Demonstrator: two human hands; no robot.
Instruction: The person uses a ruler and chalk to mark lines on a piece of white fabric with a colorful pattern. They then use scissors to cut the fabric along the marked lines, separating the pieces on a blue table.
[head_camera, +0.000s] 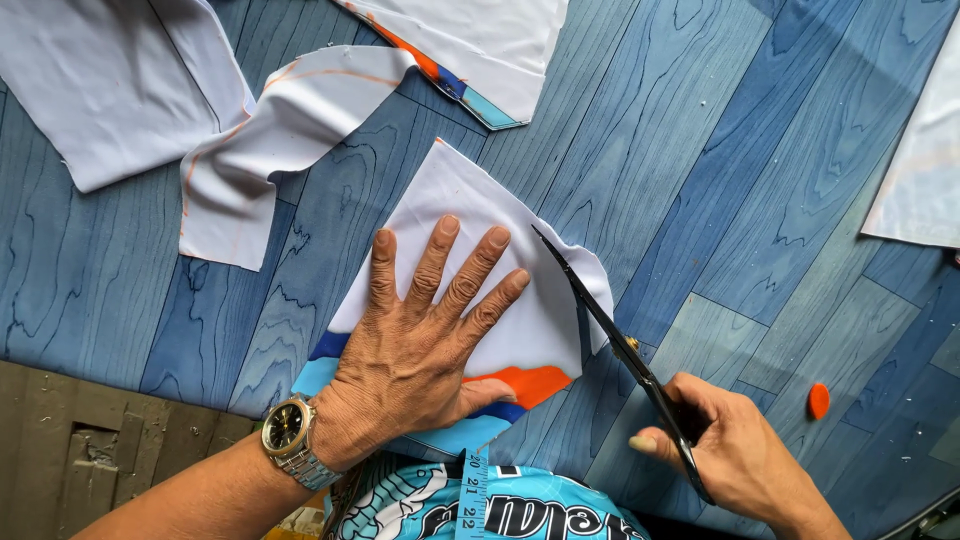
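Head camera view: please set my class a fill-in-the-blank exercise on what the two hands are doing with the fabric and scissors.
1. The left hand lies flat, palm down, on a ____ fabric piece with orange and blue stripes.
2. The right hand holds a pair of ____ whose blades are open at the fabric's right edge.
3. The left wrist wears a ____.
4. A small chalk disc on the blue table is ____ in colour.

Missing words: white; scissors; wristwatch; orange

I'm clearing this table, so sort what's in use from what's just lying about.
In use:
left hand pressing the white fabric piece
right hand cutting it with the scissors

Lying about:
curved white strip
large white piece
orange chalk disc
measuring tape
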